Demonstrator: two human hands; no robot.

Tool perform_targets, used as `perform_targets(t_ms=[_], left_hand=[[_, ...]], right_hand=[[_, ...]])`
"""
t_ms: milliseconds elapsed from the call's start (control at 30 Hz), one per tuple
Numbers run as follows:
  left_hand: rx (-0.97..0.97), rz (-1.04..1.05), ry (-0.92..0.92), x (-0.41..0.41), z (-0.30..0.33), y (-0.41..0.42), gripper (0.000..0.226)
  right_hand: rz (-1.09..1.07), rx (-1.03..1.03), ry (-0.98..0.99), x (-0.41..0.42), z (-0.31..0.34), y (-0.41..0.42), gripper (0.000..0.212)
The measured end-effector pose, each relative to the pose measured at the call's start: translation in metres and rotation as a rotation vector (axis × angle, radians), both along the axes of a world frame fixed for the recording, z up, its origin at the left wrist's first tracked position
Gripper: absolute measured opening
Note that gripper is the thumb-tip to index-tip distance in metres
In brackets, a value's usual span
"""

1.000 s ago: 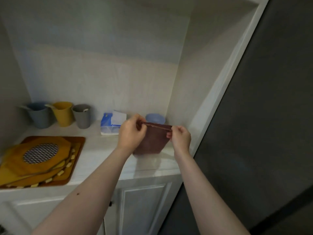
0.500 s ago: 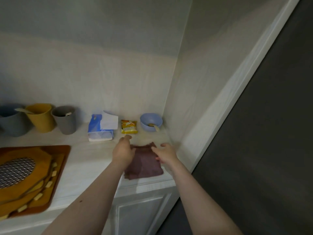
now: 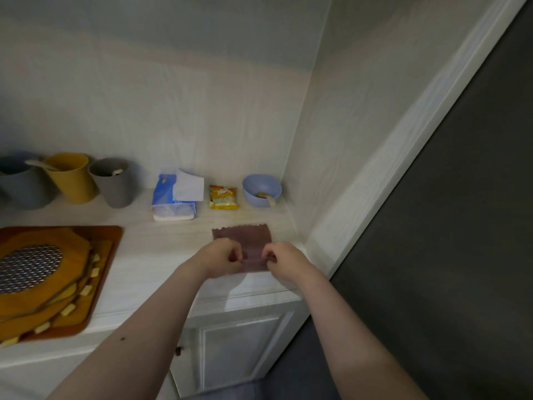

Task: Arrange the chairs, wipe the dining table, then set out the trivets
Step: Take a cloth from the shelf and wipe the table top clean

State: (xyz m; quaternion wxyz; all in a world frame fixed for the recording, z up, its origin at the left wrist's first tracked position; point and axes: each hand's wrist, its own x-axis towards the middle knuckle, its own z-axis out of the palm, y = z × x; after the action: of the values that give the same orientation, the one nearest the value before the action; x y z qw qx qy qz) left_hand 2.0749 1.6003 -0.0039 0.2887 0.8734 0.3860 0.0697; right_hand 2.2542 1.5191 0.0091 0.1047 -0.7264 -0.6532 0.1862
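Note:
A maroon wiping cloth (image 3: pixel 242 236) lies flat on the pale counter (image 3: pixel 150 255) near the right corner. My left hand (image 3: pixel 220 255) and my right hand (image 3: pixel 284 256) both pinch its near edge, fingers curled, a short gap between them. A stack of wooden trivets (image 3: pixel 43 284), the top one with a metal mesh centre, sits on a brown board (image 3: pixel 111 241) at the counter's left.
Along the back wall stand three cups (image 3: pixel 114 181), a tissue pack (image 3: pixel 176 202), a yellow snack packet (image 3: pixel 224 197) and a blue bowl (image 3: pixel 261 189). A white cabinet door (image 3: pixel 236 345) is below the counter. A dark wall (image 3: pixel 461 255) fills the right.
The cloth was held up between both hands, then laid on the counter. Both hands have since slid back to its near edge and pinch it. The view has tilted down and right.

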Motion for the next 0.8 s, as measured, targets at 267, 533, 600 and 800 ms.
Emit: perform_targets(t_ms=[267,533,600,800], left_hand=[[0.25,0.593,-0.305,0.016,0.008,0.027,0.029],[0.021,0.721,0.108,0.017,-0.012,0.015,0.062],[0.028,0.673,0.138,0.019,-0.014,0.016,0.054],[0.045,0.581,-0.068,0.043,-0.003,0.02,0.023]], right_hand=[[-0.34,0.341,0.115,-0.004,0.008,0.048,0.033],[-0.549,0.213,0.272,-0.01,-0.023,0.03,0.051],[-0.607,0.149,0.353,-0.013,-0.02,0.033,0.054],[-0.863,0.143,0.695,-0.012,-0.015,0.024,0.026]])
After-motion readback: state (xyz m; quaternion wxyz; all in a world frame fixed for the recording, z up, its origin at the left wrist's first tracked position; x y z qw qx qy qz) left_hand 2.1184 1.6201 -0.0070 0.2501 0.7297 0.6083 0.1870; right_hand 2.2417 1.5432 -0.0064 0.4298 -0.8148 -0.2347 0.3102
